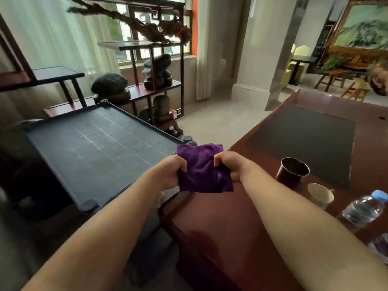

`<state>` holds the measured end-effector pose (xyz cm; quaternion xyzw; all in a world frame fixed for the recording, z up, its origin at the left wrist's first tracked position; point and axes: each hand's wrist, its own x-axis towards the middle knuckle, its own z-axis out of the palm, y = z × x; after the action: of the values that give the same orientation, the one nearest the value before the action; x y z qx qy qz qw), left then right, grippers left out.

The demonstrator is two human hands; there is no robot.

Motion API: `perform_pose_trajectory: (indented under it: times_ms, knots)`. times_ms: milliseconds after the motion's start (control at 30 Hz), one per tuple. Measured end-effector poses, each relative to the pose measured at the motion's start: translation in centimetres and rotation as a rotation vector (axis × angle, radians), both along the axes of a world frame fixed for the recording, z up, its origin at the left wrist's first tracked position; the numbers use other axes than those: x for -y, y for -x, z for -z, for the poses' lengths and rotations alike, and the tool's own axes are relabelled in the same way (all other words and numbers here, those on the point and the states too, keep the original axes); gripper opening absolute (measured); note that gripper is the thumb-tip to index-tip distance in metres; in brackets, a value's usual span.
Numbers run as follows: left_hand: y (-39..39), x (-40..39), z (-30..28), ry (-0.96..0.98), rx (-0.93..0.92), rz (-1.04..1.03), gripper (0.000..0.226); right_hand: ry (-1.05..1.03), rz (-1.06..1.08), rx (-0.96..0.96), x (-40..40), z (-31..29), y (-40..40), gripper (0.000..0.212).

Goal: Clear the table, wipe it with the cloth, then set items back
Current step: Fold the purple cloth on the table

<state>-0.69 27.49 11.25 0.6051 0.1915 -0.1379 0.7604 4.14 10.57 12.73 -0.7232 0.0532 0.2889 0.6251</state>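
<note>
A purple cloth [202, 169], folded into a rough square, hangs in the air between my two hands over the left edge of the reddish-brown wooden table [220, 217]. My left hand [171, 172] grips its left side and my right hand [230, 164] pinches its right side. On the table to the right stand a dark metal cup [292, 172], a cream cup [320, 195] and a clear water bottle with a blue cap [363, 210]. A dark inset panel [304, 141] covers the table's middle.
A dark slate tray table with a faint grid [100, 145] stands at the left, close to the wooden table. Behind it a dark wooden shelf [159, 80] holds display stones. Part of another bottle [380, 246] shows at the right edge. Stools and chairs stand far right.
</note>
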Motion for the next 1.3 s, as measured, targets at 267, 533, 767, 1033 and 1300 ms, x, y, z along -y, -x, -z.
perform_pose_trajectory:
  times_ms: [267,533,767,1033,1300]
  knots:
    - [4.7,-9.6,0.4,0.027,0.013,-0.293,0.055,-0.010,-0.260,-0.038,-12.1,1.5,-1.1,0.022]
    - [9.1,-14.2,1.6,0.019,-0.090,-0.584,0.023,-0.017,-0.576,-0.091,-20.3,2.9,0.5,0.037]
    - [9.6,-14.2,3.9,0.038,-0.174,-0.756,0.019,0.171,-0.642,0.074,-22.4,3.6,1.3,0.022]
    - [9.2,-14.2,6.3,-0.183,-0.210,-0.756,0.024,0.298,-0.671,0.337,-23.1,4.5,0.7,0.020]
    - [8.8,-14.2,7.8,-0.502,-0.266,-0.740,0.061,0.419,-0.728,0.539,-22.1,5.8,-0.7,0.063]
